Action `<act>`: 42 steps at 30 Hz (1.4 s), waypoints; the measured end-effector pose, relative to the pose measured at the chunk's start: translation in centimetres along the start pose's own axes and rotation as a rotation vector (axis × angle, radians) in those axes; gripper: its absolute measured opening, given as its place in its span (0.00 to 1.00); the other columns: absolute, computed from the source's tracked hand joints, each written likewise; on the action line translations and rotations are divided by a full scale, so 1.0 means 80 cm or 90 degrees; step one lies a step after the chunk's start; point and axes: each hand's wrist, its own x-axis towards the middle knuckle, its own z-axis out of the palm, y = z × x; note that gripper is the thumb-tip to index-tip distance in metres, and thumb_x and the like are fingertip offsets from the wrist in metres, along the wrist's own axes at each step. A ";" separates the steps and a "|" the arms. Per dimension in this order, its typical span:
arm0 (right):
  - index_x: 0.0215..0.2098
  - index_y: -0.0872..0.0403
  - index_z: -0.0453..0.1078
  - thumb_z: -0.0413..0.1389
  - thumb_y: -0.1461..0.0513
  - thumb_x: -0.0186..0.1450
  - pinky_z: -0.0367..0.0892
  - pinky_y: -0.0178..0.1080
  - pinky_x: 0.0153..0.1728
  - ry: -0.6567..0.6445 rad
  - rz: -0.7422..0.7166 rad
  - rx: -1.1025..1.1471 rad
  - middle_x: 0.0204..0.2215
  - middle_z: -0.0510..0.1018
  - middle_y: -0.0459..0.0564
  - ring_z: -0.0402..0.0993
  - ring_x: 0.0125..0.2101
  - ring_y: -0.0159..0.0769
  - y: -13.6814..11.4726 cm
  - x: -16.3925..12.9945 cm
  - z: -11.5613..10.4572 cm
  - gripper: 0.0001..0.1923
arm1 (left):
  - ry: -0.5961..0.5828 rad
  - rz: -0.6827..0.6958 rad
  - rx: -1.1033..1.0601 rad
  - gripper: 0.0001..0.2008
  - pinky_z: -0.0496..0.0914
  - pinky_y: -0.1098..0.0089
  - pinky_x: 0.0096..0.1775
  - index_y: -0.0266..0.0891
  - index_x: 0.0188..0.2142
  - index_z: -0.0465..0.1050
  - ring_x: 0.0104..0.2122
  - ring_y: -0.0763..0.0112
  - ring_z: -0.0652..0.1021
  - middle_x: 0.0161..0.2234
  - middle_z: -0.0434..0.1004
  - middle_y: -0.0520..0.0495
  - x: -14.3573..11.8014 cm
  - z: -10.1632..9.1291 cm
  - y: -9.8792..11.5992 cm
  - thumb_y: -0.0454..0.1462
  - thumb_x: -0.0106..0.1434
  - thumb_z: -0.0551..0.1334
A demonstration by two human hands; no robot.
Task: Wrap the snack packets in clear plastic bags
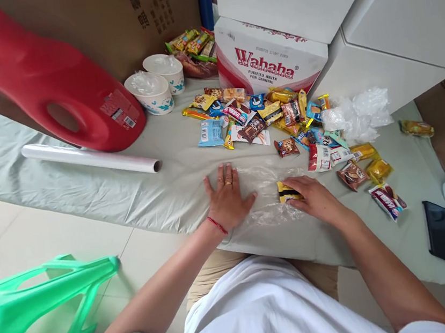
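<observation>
A sheet of clear plastic film [263,186] lies on the pale green cloth in front of me. My left hand [229,203] rests flat on its left part, fingers spread, with a ring and a red string bracelet showing. On the right part of the film is a small yellow snack packet [286,192] with a dark band. My right hand [311,199] has its fingers closed around that packet's right side, partly hiding it. Beyond both hands lies a loose pile of wrapped snacks [252,129], some of them spread to the right.
A white film roll [91,158] and a red jug [62,89] are at left. Two paper cups [160,101] stand before a bag of snacks [195,48]. A Wahaha carton [270,58] is behind the pile. Crumpled plastic [362,114] and a phone [440,231] lie right.
</observation>
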 end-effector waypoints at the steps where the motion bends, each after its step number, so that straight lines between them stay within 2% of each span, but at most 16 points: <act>1: 0.65 0.49 0.67 0.59 0.57 0.69 0.66 0.55 0.60 0.010 0.011 0.027 0.61 0.75 0.56 0.71 0.59 0.51 0.007 -0.007 0.001 0.27 | 0.005 0.014 0.004 0.44 0.32 0.31 0.67 0.33 0.73 0.51 0.74 0.40 0.46 0.75 0.43 0.32 0.000 0.003 -0.002 0.58 0.68 0.53; 6: 0.65 0.49 0.68 0.59 0.53 0.69 0.66 0.52 0.62 0.048 0.087 0.124 0.60 0.75 0.55 0.73 0.59 0.47 0.033 -0.037 -0.015 0.27 | -0.008 0.055 0.004 0.51 0.27 0.30 0.65 0.32 0.73 0.49 0.73 0.38 0.45 0.75 0.41 0.31 0.001 0.003 -0.014 0.64 0.64 0.53; 10: 0.63 0.49 0.69 0.60 0.53 0.68 0.67 0.52 0.61 0.037 0.082 0.134 0.60 0.76 0.54 0.74 0.58 0.48 0.026 -0.032 -0.030 0.26 | 0.033 0.090 -0.028 0.48 0.31 0.30 0.66 0.34 0.73 0.52 0.73 0.37 0.44 0.75 0.42 0.29 -0.006 -0.003 -0.016 0.61 0.64 0.58; 12: 0.61 0.49 0.72 0.60 0.54 0.67 0.68 0.53 0.60 0.020 0.064 0.106 0.59 0.77 0.55 0.74 0.57 0.50 0.018 -0.022 -0.030 0.25 | 0.063 0.163 -0.074 0.37 0.34 0.33 0.67 0.41 0.70 0.60 0.73 0.40 0.47 0.74 0.50 0.33 -0.012 -0.003 -0.018 0.54 0.67 0.60; 14: 0.60 0.52 0.73 0.59 0.56 0.67 0.69 0.54 0.59 0.002 0.054 0.080 0.57 0.78 0.57 0.75 0.56 0.51 0.014 -0.013 -0.024 0.24 | 0.057 0.285 -0.144 0.21 0.41 0.40 0.70 0.52 0.62 0.70 0.71 0.50 0.58 0.69 0.64 0.42 -0.017 0.000 -0.021 0.43 0.71 0.58; 15: 0.60 0.53 0.73 0.59 0.56 0.67 0.69 0.54 0.59 -0.006 0.053 0.072 0.57 0.78 0.58 0.75 0.56 0.51 0.013 -0.010 -0.020 0.24 | 0.041 0.350 -0.177 0.17 0.45 0.46 0.70 0.55 0.57 0.74 0.69 0.56 0.63 0.65 0.71 0.46 -0.018 0.002 -0.022 0.38 0.72 0.57; 18: 0.63 0.54 0.70 0.59 0.56 0.67 0.66 0.54 0.61 0.000 0.059 0.056 0.60 0.74 0.61 0.71 0.60 0.52 0.015 -0.009 -0.008 0.27 | -0.003 0.511 -0.197 0.16 0.55 0.57 0.68 0.52 0.47 0.78 0.63 0.66 0.70 0.57 0.78 0.49 -0.013 0.006 -0.021 0.32 0.73 0.54; 20: 0.65 0.54 0.67 0.60 0.56 0.66 0.64 0.55 0.63 0.025 0.071 0.039 0.64 0.70 0.62 0.67 0.63 0.53 0.020 -0.014 -0.001 0.30 | -0.013 0.563 -0.149 0.17 0.51 0.54 0.70 0.48 0.49 0.78 0.65 0.65 0.69 0.59 0.77 0.47 -0.005 0.008 -0.020 0.32 0.73 0.52; 22: 0.66 0.53 0.65 0.61 0.56 0.66 0.62 0.56 0.64 0.049 0.083 0.022 0.64 0.69 0.62 0.66 0.63 0.53 0.026 -0.020 0.003 0.31 | -0.017 0.549 -0.103 0.18 0.38 0.42 0.71 0.47 0.53 0.76 0.69 0.60 0.63 0.63 0.74 0.46 0.003 0.007 -0.018 0.31 0.73 0.51; 25: 0.63 0.53 0.68 0.61 0.55 0.66 0.63 0.57 0.63 0.077 0.081 -0.003 0.62 0.71 0.61 0.66 0.62 0.55 0.034 -0.030 0.004 0.29 | -0.034 0.436 -0.078 0.23 0.27 0.29 0.66 0.44 0.61 0.70 0.72 0.51 0.56 0.70 0.63 0.40 0.010 0.003 -0.017 0.33 0.69 0.55; 28: 0.60 0.53 0.70 0.61 0.52 0.67 0.63 0.57 0.61 0.112 0.068 -0.013 0.62 0.70 0.61 0.65 0.61 0.55 0.037 -0.036 -0.002 0.26 | -0.077 0.371 -0.111 0.31 0.29 0.29 0.66 0.40 0.65 0.65 0.72 0.49 0.57 0.72 0.56 0.37 0.013 -0.005 -0.020 0.32 0.61 0.58; 31: 0.55 0.51 0.74 0.58 0.52 0.69 0.66 0.55 0.57 0.124 0.040 -0.008 0.55 0.76 0.58 0.70 0.56 0.52 0.035 -0.034 -0.014 0.19 | -0.109 0.354 -0.208 0.34 0.32 0.35 0.69 0.42 0.64 0.64 0.68 0.54 0.66 0.68 0.65 0.40 0.014 -0.013 -0.023 0.31 0.56 0.57; 34: 0.48 0.51 0.76 0.54 0.56 0.73 0.68 0.51 0.53 0.120 0.002 -0.032 0.47 0.80 0.55 0.71 0.50 0.49 0.026 -0.026 -0.028 0.12 | -0.105 0.296 -0.295 0.27 0.34 0.39 0.70 0.44 0.63 0.65 0.62 0.59 0.73 0.63 0.73 0.43 0.015 -0.014 -0.021 0.34 0.64 0.53; 37: 0.45 0.52 0.77 0.49 0.60 0.75 0.68 0.49 0.50 0.119 -0.024 -0.073 0.44 0.80 0.55 0.69 0.47 0.47 0.008 -0.022 -0.038 0.14 | -0.079 0.259 -0.287 0.19 0.35 0.38 0.70 0.45 0.54 0.74 0.65 0.59 0.69 0.61 0.76 0.46 0.016 -0.010 -0.013 0.39 0.73 0.47; 39: 0.46 0.53 0.77 0.49 0.58 0.76 0.68 0.49 0.49 0.138 -0.019 -0.112 0.46 0.79 0.56 0.69 0.48 0.48 -0.011 -0.025 -0.036 0.14 | -0.061 0.243 -0.261 0.18 0.36 0.37 0.70 0.46 0.50 0.77 0.69 0.57 0.65 0.62 0.74 0.47 0.016 -0.005 -0.009 0.42 0.74 0.49; 42: 0.54 0.54 0.75 0.54 0.53 0.74 0.67 0.50 0.50 0.121 -0.035 -0.149 0.50 0.78 0.58 0.67 0.50 0.50 -0.046 -0.029 -0.018 0.18 | -0.038 0.230 -0.236 0.18 0.39 0.38 0.70 0.48 0.56 0.75 0.69 0.56 0.64 0.65 0.70 0.45 0.014 0.001 -0.005 0.44 0.71 0.55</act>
